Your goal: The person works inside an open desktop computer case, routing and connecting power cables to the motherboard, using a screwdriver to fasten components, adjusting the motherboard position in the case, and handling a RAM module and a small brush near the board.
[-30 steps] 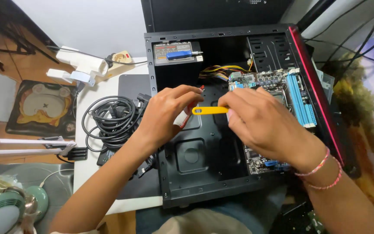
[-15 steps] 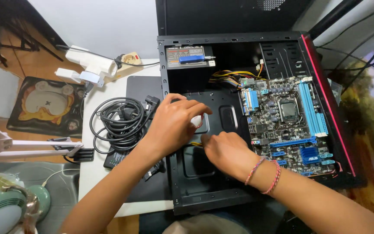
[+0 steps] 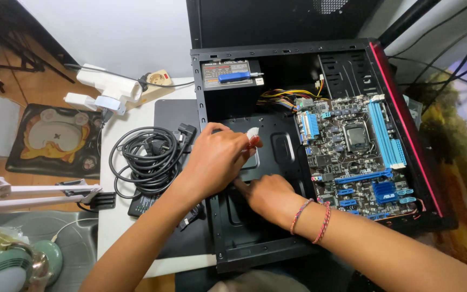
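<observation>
Fingers (image 3: pixel 247 141) of the left hand (image 3: pixel 217 159) pinch a small white plastic piece (image 3: pixel 252 133) over the black metal floor of the open computer case (image 3: pixel 277 146). Beside it the right hand (image 3: pixel 268 196) rests curled low on that floor; whether its fingers grip anything cannot be told. A green motherboard with blue slots (image 3: pixel 358 148) lies to the right, a coiled black cable (image 3: pixel 147 159) on the white table (image 3: pixel 114 227) to the left.

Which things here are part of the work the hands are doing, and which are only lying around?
In use:
- open black computer case
- small white piece in left hand
- right hand on the case floor
- green motherboard

Lying about:
- coiled black cable
- white power strip
- white lamp arm
</observation>
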